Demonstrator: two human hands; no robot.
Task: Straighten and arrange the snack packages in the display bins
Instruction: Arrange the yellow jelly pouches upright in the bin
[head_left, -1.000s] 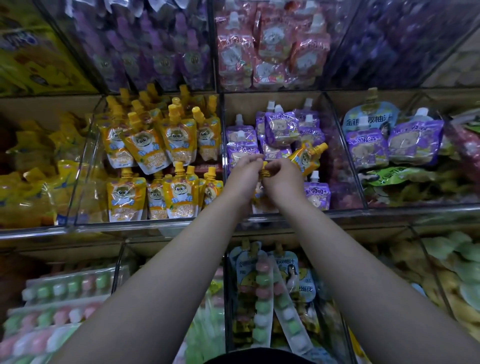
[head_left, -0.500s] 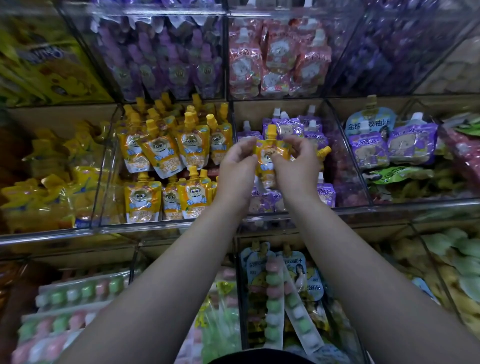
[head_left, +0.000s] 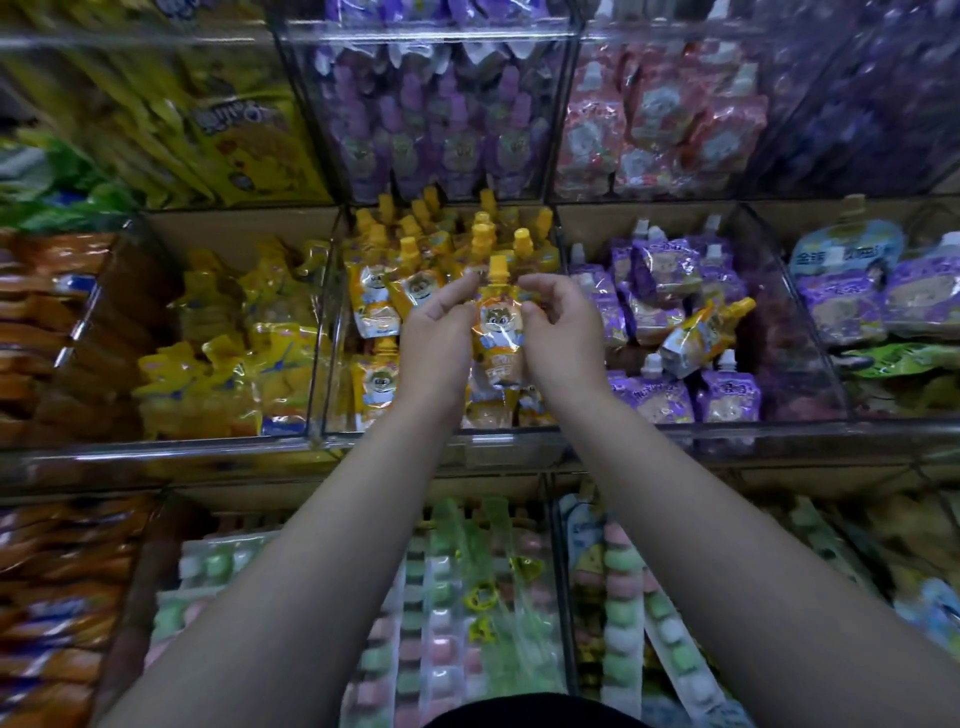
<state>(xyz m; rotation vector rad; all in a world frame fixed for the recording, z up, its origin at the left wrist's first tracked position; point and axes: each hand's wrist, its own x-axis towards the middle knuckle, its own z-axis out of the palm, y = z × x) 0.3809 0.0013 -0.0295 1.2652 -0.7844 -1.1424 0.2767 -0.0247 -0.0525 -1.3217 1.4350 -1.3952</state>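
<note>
An orange plastic spouted pouch with a yellow cap (head_left: 497, 332) is held upright above the clear plastic bin (head_left: 353, 434) of matching pouches. Its left edge is pinched by the left hand (head_left: 441, 332), its right edge by the right hand (head_left: 563, 332). A second orange pouch (head_left: 698, 335) is seen lying tilted among purple spouted pouches (head_left: 660, 265) in the neighbouring bin.
</note>
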